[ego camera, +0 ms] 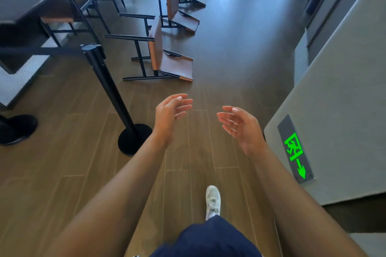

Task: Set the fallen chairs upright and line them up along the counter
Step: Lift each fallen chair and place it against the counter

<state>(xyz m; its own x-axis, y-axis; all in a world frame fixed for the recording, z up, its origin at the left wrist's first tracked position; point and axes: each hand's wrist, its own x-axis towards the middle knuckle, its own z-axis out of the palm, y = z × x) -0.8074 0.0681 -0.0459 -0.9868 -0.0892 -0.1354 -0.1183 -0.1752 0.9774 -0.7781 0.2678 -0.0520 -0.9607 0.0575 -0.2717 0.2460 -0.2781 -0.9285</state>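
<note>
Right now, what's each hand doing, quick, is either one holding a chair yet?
Left hand: open, fingers relaxed, holding nothing, short of the nearest fallen chair.
Right hand: open, holding nothing.

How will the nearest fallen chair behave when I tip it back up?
The nearest fallen chair probably stays rigid: black metal-looking frame, flat seat panel. Likely somewhat heavy, pivoting on its rear legs. Its feet may slide on the smooth wooden floor.
</note>
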